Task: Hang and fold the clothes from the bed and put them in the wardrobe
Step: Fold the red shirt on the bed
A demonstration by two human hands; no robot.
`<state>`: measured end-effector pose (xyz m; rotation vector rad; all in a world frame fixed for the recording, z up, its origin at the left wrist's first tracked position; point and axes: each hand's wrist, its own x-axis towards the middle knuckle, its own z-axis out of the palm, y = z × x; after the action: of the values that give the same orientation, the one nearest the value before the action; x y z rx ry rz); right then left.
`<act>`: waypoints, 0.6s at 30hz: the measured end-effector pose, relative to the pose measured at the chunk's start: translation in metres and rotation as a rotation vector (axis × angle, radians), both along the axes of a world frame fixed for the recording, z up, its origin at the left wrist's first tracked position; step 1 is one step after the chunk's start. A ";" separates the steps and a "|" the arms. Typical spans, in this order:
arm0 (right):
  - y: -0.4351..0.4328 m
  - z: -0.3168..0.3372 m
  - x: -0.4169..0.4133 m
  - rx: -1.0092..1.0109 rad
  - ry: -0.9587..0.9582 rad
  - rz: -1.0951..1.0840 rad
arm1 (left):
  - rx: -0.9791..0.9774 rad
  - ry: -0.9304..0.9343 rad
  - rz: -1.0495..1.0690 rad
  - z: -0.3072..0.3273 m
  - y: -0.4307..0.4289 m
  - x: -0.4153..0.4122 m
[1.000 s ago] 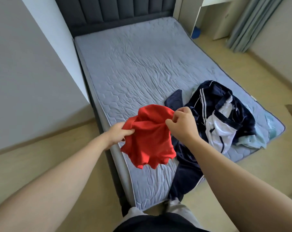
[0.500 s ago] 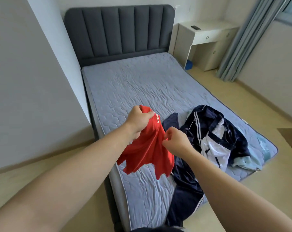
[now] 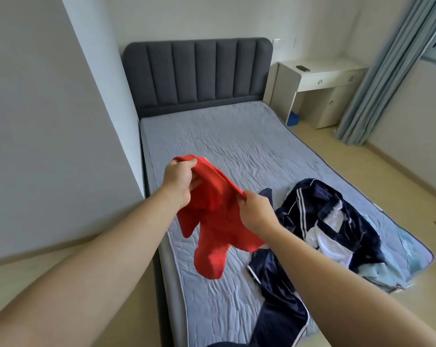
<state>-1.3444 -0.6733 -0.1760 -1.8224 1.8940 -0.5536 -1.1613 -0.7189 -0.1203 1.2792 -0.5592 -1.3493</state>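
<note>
A red garment (image 3: 217, 221) hangs in the air above the near left part of the bed (image 3: 237, 146). My left hand (image 3: 179, 179) grips its upper edge at the left, and my right hand (image 3: 255, 211) pinches the same edge lower to the right. The cloth droops below both hands. On the bed's right side lies a heap of navy and white clothes (image 3: 332, 221) with a pale blue piece (image 3: 377, 271) under it. A navy piece (image 3: 279, 296) trails off the foot of the bed.
A dark grey padded headboard (image 3: 197, 73) stands at the far end. A white desk (image 3: 322, 81) is beside the bed at the back right, with blue-grey curtains (image 3: 387, 71) further right. A grey wall (image 3: 49, 146) runs along the left.
The view has tilted up, showing more of the room. My hands have spread apart along the red garment's edge, the left one rising, and the cloth now hangs longer.
</note>
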 end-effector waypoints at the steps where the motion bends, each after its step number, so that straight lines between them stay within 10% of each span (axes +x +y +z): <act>1: -0.006 0.006 -0.003 -0.048 0.034 0.034 | 0.017 -0.039 0.027 -0.005 -0.002 0.010; 18: -0.021 0.123 0.011 -0.568 0.664 0.358 | 0.108 -0.688 -0.145 -0.076 0.035 0.055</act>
<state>-1.3338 -0.6942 -0.0529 -2.9333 1.8139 -0.4098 -1.1062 -0.6844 -0.1967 1.8282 -1.0752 -1.0402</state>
